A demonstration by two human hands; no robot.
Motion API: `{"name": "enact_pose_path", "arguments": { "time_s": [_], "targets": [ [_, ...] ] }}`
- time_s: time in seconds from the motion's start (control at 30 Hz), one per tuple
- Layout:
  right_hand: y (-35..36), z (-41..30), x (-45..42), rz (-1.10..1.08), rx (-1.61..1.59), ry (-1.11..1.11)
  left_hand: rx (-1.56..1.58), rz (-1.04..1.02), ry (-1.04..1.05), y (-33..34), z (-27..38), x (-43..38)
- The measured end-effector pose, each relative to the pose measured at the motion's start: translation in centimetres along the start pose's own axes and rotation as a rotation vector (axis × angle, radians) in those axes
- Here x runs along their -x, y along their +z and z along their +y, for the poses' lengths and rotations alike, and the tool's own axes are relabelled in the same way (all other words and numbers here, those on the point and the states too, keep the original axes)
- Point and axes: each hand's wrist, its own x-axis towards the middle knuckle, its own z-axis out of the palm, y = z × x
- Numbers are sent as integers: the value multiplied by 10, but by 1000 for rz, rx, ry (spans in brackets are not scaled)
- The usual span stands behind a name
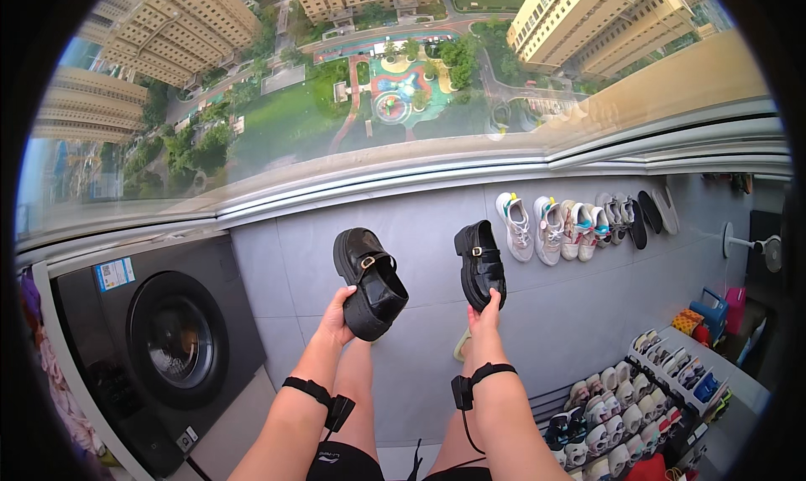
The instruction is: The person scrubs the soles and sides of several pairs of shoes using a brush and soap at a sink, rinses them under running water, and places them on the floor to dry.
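My left hand [338, 317] grips a black leather loafer [368, 282] by its side and thick sole. This shoe has a strap with a gold buckle and its opening is turned toward me. In my right hand [486, 314] is a matching black loafer [480, 260], pinched at one end and tilted, its buckle facing the left. Both shoes are held up over the grey tiled floor [422, 223], apart from each other. Fingers under each shoe are partly hidden.
A row of sneakers [549, 229] and insoles [640, 220] lines the floor by the window. A shoe rack [614, 412] with several pairs stands lower right. On the left is a washing machine [178, 330]; a white fan [771, 253] stands far right.
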Motion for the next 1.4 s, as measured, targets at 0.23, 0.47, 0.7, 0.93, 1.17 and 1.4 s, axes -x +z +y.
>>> {"name": "enact_pose_path", "arguments": {
  "time_s": [0.23, 0.47, 0.7, 0.93, 1.17, 1.4],
  "targets": [
    [48, 7, -99, -172, -37, 3, 26, 143, -32, -48, -66, -81],
    [54, 19, -183, -314, -63, 39, -106, 122, -165, -48, -71, -160],
    [45, 12, -170, -221, 136, 220, -7, 46, -181, -46, -75, -182],
    [89, -18, -12, -1045, 1090, -978, -96, 69, -375, -66, -49, -158],
    [100, 30, -7, -945, 1353, -897, -356, 149, -536, -67, -12, -144],
    [131, 92, -60, -603, 907, -184, -399, 545, -309, -113, 18, -99]
  ]
}}
